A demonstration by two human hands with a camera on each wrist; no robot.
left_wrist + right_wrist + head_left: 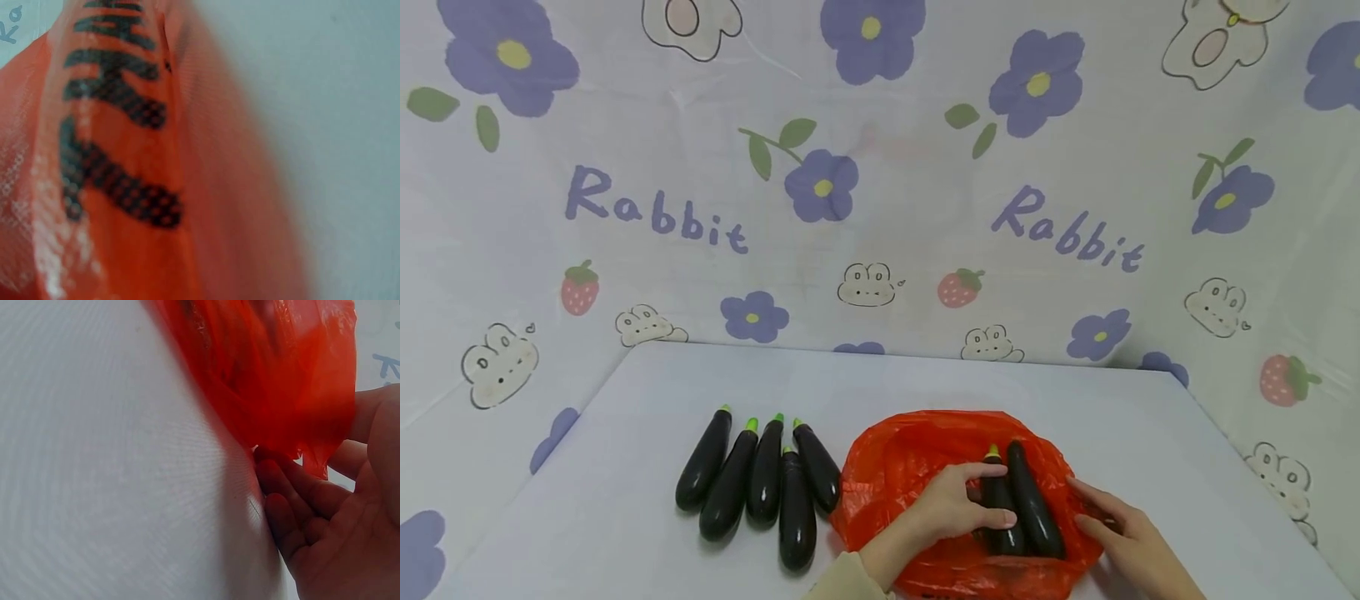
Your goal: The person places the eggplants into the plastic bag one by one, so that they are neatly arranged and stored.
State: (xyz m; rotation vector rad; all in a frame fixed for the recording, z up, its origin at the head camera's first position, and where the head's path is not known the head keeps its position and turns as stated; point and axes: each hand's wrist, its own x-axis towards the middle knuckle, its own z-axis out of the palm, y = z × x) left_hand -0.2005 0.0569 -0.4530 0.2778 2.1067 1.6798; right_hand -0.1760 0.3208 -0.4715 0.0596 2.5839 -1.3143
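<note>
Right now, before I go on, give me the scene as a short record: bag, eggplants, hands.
Red bag: open, on the white table
Bagged eggplants: two visible, side by side
Loose eggplants: five, on the table left of the bag
Left hand: holds the left bagged eggplant
Right hand: touches the bag's right side; pinching unclear

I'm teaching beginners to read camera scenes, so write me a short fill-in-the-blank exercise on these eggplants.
The left grip holds one of ____ eggplants visible inside the plastic bag.
Beside the plastic bag, ____ eggplants lie on the white table.
The patterned backdrop bears the printed word ____.

Missing words: two; five; Rabbit.
</note>
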